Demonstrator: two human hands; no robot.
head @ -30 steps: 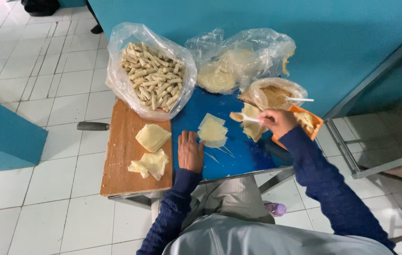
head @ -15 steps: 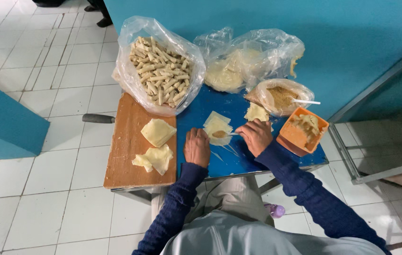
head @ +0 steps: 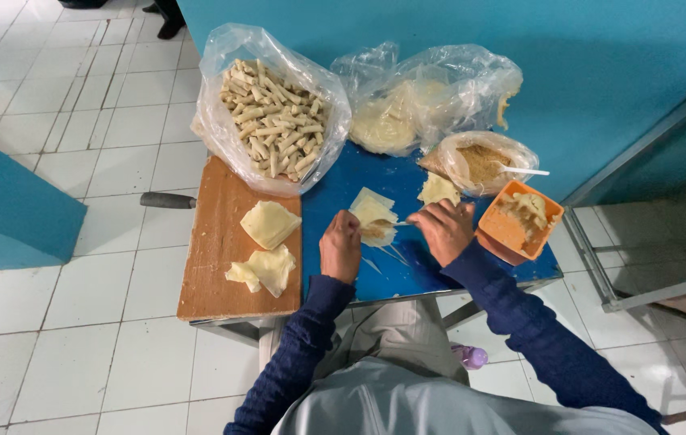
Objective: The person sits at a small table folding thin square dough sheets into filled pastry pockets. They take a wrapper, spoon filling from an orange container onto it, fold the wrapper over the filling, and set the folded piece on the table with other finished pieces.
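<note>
So the person's sitting at a small blue table [head: 407,270] with a pale square pastry wrapper [head: 373,214] laid flat in front of them. Left hand [head: 340,247] is curled loosely, fingertips pressing on the wrapper's near left edge. Right hand [head: 443,229] is pinching a thin utensil [head: 402,223] whose tip sits over a dab of brownish filling [head: 377,229] on the wrapper. An orange tub [head: 518,223] is just beside the right hand, a bag of filling [head: 484,163] behind it. Big bag of finished rolls [head: 272,117] at the back left, and more wrappers [head: 269,224] on the wooden board [head: 212,266].
</note>
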